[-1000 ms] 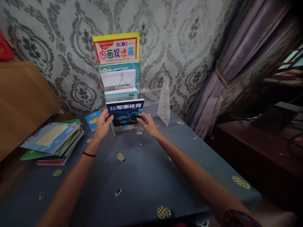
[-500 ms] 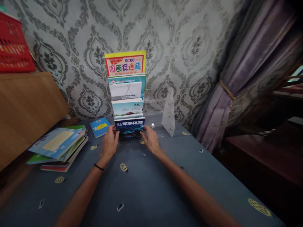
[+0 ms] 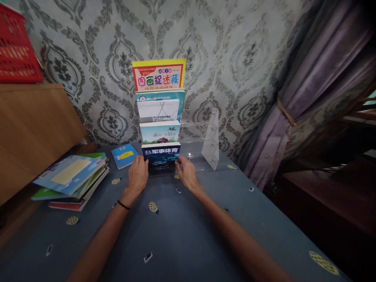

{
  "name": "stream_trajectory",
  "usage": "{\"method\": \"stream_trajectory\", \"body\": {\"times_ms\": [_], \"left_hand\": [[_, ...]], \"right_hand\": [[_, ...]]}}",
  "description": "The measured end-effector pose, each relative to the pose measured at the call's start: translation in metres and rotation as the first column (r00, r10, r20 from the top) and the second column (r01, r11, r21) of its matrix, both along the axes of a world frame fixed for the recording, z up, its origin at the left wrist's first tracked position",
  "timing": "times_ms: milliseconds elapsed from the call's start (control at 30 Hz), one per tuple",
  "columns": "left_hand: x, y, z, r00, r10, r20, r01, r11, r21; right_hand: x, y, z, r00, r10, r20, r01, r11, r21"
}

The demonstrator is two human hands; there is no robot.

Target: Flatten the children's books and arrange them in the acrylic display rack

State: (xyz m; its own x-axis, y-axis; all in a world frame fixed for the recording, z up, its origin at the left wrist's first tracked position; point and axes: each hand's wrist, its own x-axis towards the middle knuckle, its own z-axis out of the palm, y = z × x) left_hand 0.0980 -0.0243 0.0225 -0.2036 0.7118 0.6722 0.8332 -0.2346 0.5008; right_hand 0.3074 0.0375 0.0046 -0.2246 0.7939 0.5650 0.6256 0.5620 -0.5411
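Observation:
A dark blue book [image 3: 161, 156] stands in the lowest tier of a clear tiered book rack [image 3: 210, 141]. My left hand [image 3: 138, 173] grips its left edge, and my right hand [image 3: 187, 172] grips the right edge, fingers partly hidden behind the cover. Rising in steps behind it are a pale blue book [image 3: 160, 133], a white-grey book [image 3: 158, 111], a teal book [image 3: 180, 95] and a yellow-bordered picture book [image 3: 158, 76]. All of these lean in the left part of the rack.
A blue book [image 3: 125, 156] with a yellow patch lies flat left of the rack. Farther left is an uneven stack of books [image 3: 72, 176] beside a wooden cabinet [image 3: 41, 133] carrying a red basket [image 3: 19, 47]. Purple curtains [image 3: 276, 117] hang at the right.
The dark blue book sits slightly higher against the pale blue book behind it, hiding the strip between them. Both hands stay at its sides. The camera view has shifted slightly.

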Motion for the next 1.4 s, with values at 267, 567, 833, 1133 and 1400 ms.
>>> {"method": "stream_trajectory", "body": {"times_ms": [267,567,833,1133,1400], "left_hand": [[0.000,0.000,-0.001,0.998,0.029,-0.053,-0.032,0.998,-0.046],[0.002,-0.001,-0.003,0.988,-0.038,0.151,0.036,0.999,0.012],[-0.003,0.000,-0.003,0.993,-0.056,0.107,0.059,0.998,-0.023],[-0.016,0.003,0.006,0.995,-0.100,-0.023,0.099,0.993,-0.072],[-0.017,0.003,0.005,0.988,-0.061,-0.140,0.049,0.995,-0.087]], "right_hand": [[0.000,-0.003,0.000,0.999,-0.020,0.045,0.019,1.000,0.015],[-0.003,-0.005,-0.003,1.000,-0.016,0.025,0.014,0.999,0.052],[-0.003,-0.005,-0.006,0.999,-0.036,0.027,0.035,0.999,0.040],[0.000,0.003,-0.014,0.999,-0.005,-0.041,0.005,1.000,0.002],[0.000,0.006,-0.019,0.998,-0.004,-0.059,0.006,0.999,0.035]]}}
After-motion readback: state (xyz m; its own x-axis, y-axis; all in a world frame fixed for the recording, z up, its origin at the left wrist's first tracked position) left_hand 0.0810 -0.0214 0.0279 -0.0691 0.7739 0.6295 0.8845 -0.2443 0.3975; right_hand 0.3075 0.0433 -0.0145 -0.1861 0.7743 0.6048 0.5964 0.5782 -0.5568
